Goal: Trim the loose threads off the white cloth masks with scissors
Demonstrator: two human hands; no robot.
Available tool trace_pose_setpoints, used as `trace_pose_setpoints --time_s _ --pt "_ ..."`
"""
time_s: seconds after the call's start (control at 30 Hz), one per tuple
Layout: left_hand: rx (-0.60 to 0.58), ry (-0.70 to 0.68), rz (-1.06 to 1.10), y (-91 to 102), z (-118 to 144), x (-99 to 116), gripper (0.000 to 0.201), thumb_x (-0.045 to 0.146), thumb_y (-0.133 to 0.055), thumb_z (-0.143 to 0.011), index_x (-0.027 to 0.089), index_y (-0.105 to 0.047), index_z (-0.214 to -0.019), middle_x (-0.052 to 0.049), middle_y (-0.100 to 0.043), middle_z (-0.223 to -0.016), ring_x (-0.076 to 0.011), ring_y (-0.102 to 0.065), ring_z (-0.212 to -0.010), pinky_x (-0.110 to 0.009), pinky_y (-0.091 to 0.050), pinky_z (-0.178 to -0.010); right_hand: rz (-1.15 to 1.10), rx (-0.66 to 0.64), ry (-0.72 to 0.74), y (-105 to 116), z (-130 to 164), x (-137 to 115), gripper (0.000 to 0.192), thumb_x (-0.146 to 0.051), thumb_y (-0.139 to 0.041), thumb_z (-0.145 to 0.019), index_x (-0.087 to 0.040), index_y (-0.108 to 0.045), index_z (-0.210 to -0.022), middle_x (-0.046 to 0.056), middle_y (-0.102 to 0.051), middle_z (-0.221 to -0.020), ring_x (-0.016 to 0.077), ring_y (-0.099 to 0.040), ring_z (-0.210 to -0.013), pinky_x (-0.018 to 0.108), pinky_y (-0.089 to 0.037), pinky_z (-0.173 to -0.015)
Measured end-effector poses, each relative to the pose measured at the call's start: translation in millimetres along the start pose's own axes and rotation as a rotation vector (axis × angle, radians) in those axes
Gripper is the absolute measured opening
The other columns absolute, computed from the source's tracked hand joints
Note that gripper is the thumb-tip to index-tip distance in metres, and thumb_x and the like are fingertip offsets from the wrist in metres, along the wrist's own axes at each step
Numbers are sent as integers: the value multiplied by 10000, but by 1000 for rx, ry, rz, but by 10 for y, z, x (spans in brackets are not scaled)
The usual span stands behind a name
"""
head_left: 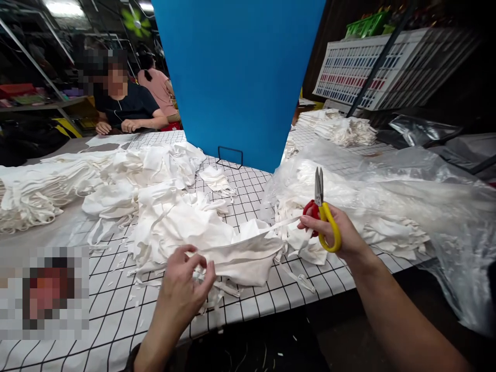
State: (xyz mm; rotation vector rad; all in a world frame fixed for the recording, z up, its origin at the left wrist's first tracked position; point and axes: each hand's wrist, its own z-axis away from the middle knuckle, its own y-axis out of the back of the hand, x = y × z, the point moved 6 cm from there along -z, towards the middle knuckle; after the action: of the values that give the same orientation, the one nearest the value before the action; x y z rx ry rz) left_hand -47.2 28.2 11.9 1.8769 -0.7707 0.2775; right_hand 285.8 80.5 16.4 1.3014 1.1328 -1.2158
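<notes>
White cloth lies on the checked bench near its front edge. The left hand pinches the cloth's end between thumb and fingertips. The right hand is closed around yellow scissors, blades shut and pointing up, just beside a plastic bag of cloth pieces.
</notes>
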Motion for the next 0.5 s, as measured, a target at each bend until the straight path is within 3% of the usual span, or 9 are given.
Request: trace_pose_setpoints --time_s 0.07,0.13,0.23,0.3,0.4,0.5 --pt "158 20 -42 134 -55 112 171 311 -634 -811 180 -631 -700 -106 -543 -1003 -262 -540 -955 -388 -410 -868 -27 -31 5 -76 39 -130 331 -354 -798 -695 -195 -532 -810 -19 -574 -820 167 -673 -707 224 -497 -506" --pt "121 53 93 105 -83 263 216 321 -599 -849 181 -624 -687 -88 -579 -918 -231 -566 -869 -354 -434 -810 -37 -68 9 -184 72 -232 335 -351 -805 -677 -189 -542 -806 -14 -575 -810 170 -672 -685 243 -523 -509" --pt "-271 212 500 -280 -109 470 352 399 -481 -929 173 -652 -720 -42 -603 -682 -171 -576 -654 -279 -453 -628 -42 -121 -6 -359 161 -322 325 -346 -800 -675 -190 -547 -807 -22 -578 -732 159 -651 -618 244 -514 -471" --pt "-495 361 761 -578 -132 560 456 493 -427 -936 143 -691 -810 -51 -644 -668 -155 -582 -578 -261 -460 -558 -55 -195 -36 -517 289 -337 300 -330 -781 -700 -197 -542 -823 -27 -583 -691 150 -630 -581 240 -500 -452" --pt "-638 518 974 -910 -242 563 564 605 -454 -880 98 -689 -809 -75 -679 -694 -135 -567 -500 -247 -446 -483 -75 -389 -93 -848 598 -308 228 -279 -724 -763 -214 -526 -854 -37 -591 -677 126 -591 -558 233 -480 -466" --pt "-775 553 1000 -1107 -309 502 533 611 -590 -795 97 -666 -670 -32 -627 -555 -111 -521 -452 -220 -394 -454 57 -507 -51 -1127 900 -277 183 -172 -683 -767 -215 -510 -810 -52 -554 -676 98 -520 -578 210 -415 -497"
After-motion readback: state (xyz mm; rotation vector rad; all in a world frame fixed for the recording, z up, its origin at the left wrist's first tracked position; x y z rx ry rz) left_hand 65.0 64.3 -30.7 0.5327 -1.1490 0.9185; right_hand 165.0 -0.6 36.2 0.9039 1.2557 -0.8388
